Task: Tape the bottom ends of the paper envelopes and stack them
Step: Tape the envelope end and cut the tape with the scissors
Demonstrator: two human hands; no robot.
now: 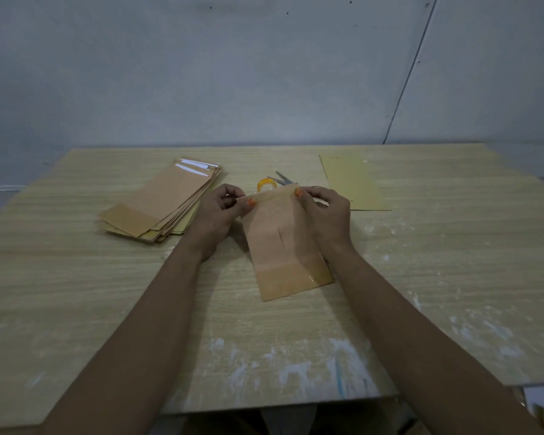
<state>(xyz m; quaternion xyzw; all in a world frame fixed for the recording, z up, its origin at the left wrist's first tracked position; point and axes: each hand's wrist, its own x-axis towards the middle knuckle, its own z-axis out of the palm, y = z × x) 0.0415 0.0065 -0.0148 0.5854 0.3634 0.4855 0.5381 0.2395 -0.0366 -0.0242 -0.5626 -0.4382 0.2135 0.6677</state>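
Note:
A brown paper envelope (283, 243) lies lengthwise on the wooden table (76, 293), with a glossy taped band across its near end. My left hand (223, 208) pinches the far left corner of the envelope, thumb on top. My right hand (322, 208) pinches the far right corner the same way. A strip of clear tape seems to run along that far edge between my thumbs. A fanned stack of brown envelopes (164, 202) lies to the left, just beyond my left hand.
Scissors with an orange handle (274, 182) lie just behind the held envelope. A yellowish sheet (354, 183) lies flat at the back right. White paint smears mark the table near its front edge. A grey wall stands behind the table.

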